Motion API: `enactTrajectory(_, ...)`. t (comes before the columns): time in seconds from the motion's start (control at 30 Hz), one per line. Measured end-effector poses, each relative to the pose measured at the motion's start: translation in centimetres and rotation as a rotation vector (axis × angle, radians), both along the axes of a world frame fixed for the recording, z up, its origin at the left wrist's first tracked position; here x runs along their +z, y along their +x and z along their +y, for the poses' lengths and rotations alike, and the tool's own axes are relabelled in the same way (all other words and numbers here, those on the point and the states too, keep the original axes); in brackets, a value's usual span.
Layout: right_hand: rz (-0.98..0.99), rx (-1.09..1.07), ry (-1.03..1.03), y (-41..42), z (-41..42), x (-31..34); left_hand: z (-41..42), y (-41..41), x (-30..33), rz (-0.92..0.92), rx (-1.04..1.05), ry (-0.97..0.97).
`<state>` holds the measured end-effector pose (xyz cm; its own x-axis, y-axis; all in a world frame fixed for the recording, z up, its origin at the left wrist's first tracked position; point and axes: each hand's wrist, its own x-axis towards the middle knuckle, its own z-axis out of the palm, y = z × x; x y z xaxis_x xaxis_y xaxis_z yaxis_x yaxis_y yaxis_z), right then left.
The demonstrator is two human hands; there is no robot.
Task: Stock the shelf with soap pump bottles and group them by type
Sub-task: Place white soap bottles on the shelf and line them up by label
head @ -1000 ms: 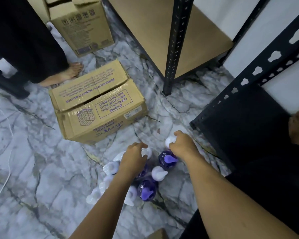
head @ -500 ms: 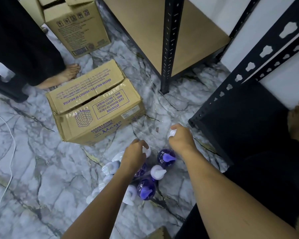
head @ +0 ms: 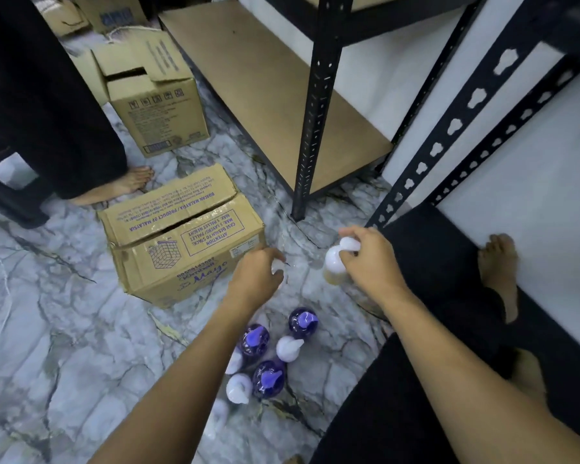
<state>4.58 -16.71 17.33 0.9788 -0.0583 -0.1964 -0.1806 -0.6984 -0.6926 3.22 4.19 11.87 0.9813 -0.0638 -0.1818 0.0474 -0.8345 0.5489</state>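
Note:
My right hand [head: 370, 261] grips the white pump top of a pale yellowish soap bottle [head: 333, 267], lifted above the floor. My left hand [head: 258, 274] holds another white-topped bottle [head: 278, 266], mostly hidden under its fingers. On the marble floor below stand several pump bottles: purple ones [head: 302, 321] [head: 256, 338] [head: 268, 378] and white-topped ones [head: 288, 348] [head: 238, 388]. The black metal shelf [head: 312, 128] has a bare wooden bottom board [head: 265, 88] ahead of my hands.
A closed cardboard box [head: 181, 236] lies left of my hands, an open box [head: 151, 92] behind it. Another person's bare foot [head: 128, 185] stands at left. My own foot [head: 498, 262] rests by a second black rack [head: 466, 105] at right.
Both hands have risen from the cluster of bottles on the floor, each lifting one bottle up and forward toward the shelf. The view has tilted up as well.

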Motion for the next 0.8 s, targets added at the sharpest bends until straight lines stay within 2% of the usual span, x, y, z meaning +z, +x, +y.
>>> enactTrajectory(0.4,-0.384,0.049,-0.184,-2.7,-2.5,18.9,-0.8,-0.4,15.2,-0.336,-0.113,-0.097)
enactTrajectory(0.8,-0.582,-0.002,-0.238,-7.4,-5.7,34.9,-3.9,-3.3,33.1,-0.585,-0.259,-0.205)
